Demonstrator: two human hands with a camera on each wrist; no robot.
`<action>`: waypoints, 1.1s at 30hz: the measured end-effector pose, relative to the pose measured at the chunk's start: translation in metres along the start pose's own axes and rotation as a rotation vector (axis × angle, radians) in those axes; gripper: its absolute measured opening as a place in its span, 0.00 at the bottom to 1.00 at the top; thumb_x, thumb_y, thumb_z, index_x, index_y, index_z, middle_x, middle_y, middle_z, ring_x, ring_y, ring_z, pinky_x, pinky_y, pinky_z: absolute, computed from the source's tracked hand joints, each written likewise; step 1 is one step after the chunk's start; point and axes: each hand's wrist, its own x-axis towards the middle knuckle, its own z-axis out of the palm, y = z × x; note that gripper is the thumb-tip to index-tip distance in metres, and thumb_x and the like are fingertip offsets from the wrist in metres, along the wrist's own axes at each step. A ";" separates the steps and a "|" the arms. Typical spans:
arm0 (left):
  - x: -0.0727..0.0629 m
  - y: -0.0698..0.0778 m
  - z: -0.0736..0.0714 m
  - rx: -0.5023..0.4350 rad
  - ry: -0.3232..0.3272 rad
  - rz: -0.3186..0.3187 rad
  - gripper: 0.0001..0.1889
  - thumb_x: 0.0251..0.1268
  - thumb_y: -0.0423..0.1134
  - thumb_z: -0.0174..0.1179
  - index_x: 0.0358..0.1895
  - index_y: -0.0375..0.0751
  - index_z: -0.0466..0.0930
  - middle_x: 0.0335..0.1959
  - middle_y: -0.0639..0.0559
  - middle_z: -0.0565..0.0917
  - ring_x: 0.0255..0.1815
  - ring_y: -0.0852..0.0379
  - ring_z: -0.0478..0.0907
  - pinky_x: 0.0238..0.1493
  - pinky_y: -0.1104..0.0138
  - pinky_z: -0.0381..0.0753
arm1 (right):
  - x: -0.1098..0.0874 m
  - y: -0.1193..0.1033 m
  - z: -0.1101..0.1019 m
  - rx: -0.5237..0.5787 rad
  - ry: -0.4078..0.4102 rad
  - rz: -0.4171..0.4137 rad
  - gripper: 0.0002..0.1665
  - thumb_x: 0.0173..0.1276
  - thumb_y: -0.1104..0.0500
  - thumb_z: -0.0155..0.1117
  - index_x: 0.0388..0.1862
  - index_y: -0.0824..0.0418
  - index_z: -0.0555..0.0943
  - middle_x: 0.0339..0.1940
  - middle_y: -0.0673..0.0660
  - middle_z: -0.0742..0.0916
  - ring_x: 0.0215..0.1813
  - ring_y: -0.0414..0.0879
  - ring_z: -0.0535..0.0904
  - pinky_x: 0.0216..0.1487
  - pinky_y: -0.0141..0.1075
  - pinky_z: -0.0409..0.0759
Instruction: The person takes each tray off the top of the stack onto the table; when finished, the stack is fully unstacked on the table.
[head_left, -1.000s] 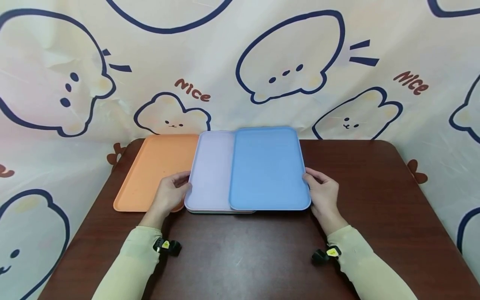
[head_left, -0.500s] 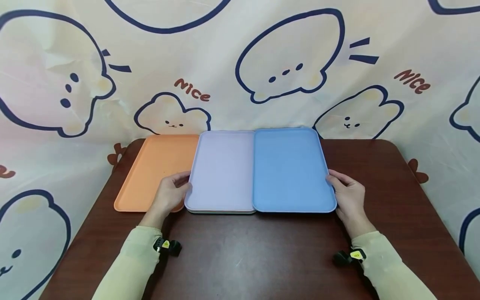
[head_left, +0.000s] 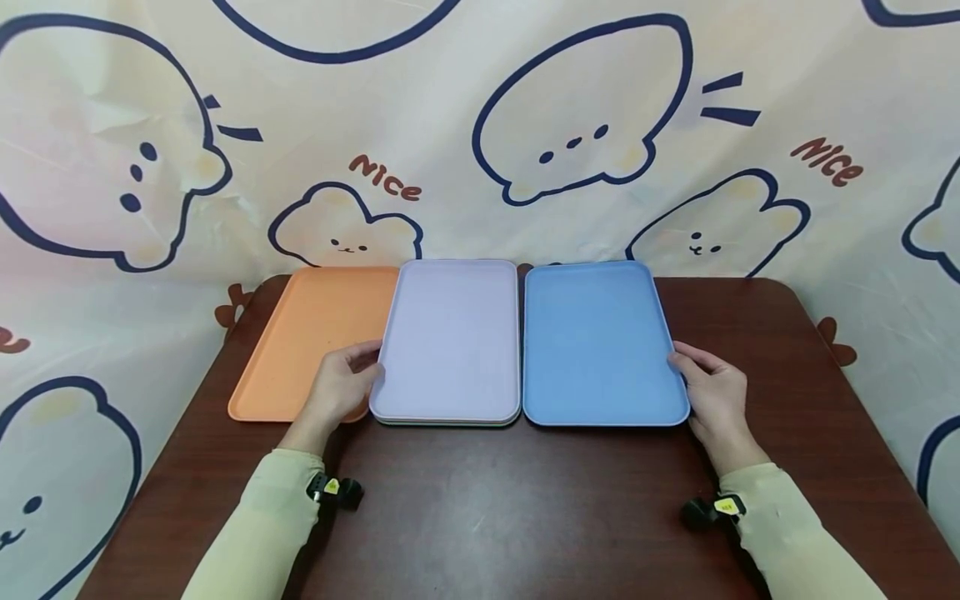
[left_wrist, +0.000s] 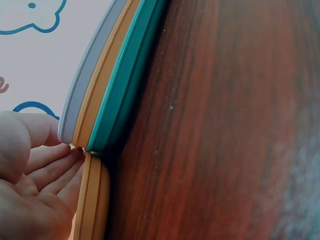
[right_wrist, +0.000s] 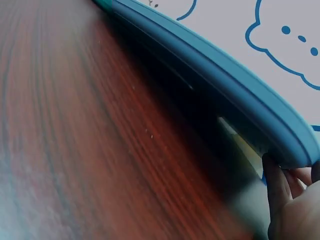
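Observation:
My right hand (head_left: 720, 396) pinches the right edge of a blue tray (head_left: 603, 346). In the right wrist view its fingers (right_wrist: 280, 185) reach under that tray (right_wrist: 225, 75), whose near side is raised above the table. To its left lies a stack with a lavender tray (head_left: 453, 342) on top. Beneath that, the left wrist view shows an orange tray (left_wrist: 105, 75) and a green tray (left_wrist: 122, 90). My left hand (head_left: 341, 387) rests against the stack's left side, its fingers fairly straight and thumb at the lavender rim. That hand is over another orange tray (head_left: 307, 333).
The brown wooden table (head_left: 480, 508) extends in front of the trays and out to the right. A cartoon-printed cloth (head_left: 450, 108) hangs behind and along both sides. Each wrist carries a small black camera (head_left: 348, 495).
My right hand has drawn the blue tray rightward off the lavender one, leaving a narrow gap between them. The lavender tray is now fully uncovered. My left hand has stayed in place.

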 end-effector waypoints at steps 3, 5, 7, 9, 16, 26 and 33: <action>0.000 0.000 -0.001 -0.001 0.001 -0.001 0.25 0.79 0.32 0.57 0.76 0.31 0.75 0.74 0.31 0.79 0.76 0.35 0.77 0.76 0.45 0.77 | 0.004 0.000 0.002 -0.072 -0.010 -0.006 0.23 0.73 0.55 0.76 0.66 0.55 0.88 0.54 0.44 0.88 0.45 0.28 0.87 0.41 0.25 0.88; 0.001 0.000 0.000 -0.001 0.001 0.000 0.25 0.79 0.32 0.57 0.76 0.31 0.75 0.74 0.31 0.79 0.76 0.35 0.77 0.76 0.45 0.77 | 0.005 0.000 0.004 -0.147 -0.022 -0.024 0.24 0.75 0.54 0.74 0.68 0.56 0.87 0.63 0.50 0.87 0.48 0.29 0.86 0.41 0.24 0.87; 0.001 0.000 0.000 -0.003 -0.001 0.002 0.26 0.79 0.32 0.58 0.76 0.31 0.75 0.74 0.31 0.79 0.76 0.36 0.77 0.76 0.45 0.77 | 0.006 -0.002 0.004 -0.267 -0.037 -0.063 0.25 0.78 0.53 0.71 0.70 0.58 0.85 0.72 0.56 0.83 0.54 0.33 0.85 0.41 0.22 0.85; 0.001 0.000 0.000 -0.006 -0.004 0.001 0.26 0.79 0.32 0.58 0.76 0.31 0.75 0.74 0.31 0.79 0.76 0.36 0.77 0.76 0.45 0.77 | 0.006 -0.005 0.003 -0.387 -0.062 -0.111 0.25 0.80 0.53 0.68 0.71 0.60 0.84 0.78 0.61 0.79 0.62 0.41 0.83 0.41 0.20 0.83; 0.001 0.000 -0.002 -0.014 -0.013 -0.004 0.26 0.79 0.33 0.58 0.77 0.32 0.74 0.74 0.32 0.79 0.77 0.36 0.76 0.76 0.45 0.76 | 0.012 -0.012 -0.005 -0.679 -0.187 -0.259 0.25 0.82 0.55 0.64 0.70 0.68 0.83 0.77 0.72 0.77 0.75 0.63 0.75 0.39 0.17 0.77; -0.001 0.001 -0.003 -0.006 -0.012 -0.007 0.26 0.79 0.33 0.57 0.77 0.32 0.74 0.74 0.32 0.79 0.77 0.36 0.76 0.76 0.44 0.76 | 0.018 -0.013 -0.007 -0.793 -0.206 -0.312 0.23 0.81 0.56 0.65 0.68 0.67 0.85 0.74 0.74 0.80 0.74 0.64 0.76 0.41 0.21 0.77; 0.000 0.000 -0.004 -0.018 -0.030 -0.005 0.27 0.80 0.33 0.57 0.78 0.32 0.73 0.75 0.32 0.78 0.78 0.36 0.75 0.77 0.45 0.75 | 0.012 -0.014 -0.007 -0.779 -0.166 -0.393 0.21 0.83 0.56 0.61 0.66 0.67 0.86 0.69 0.72 0.85 0.71 0.63 0.79 0.43 0.19 0.75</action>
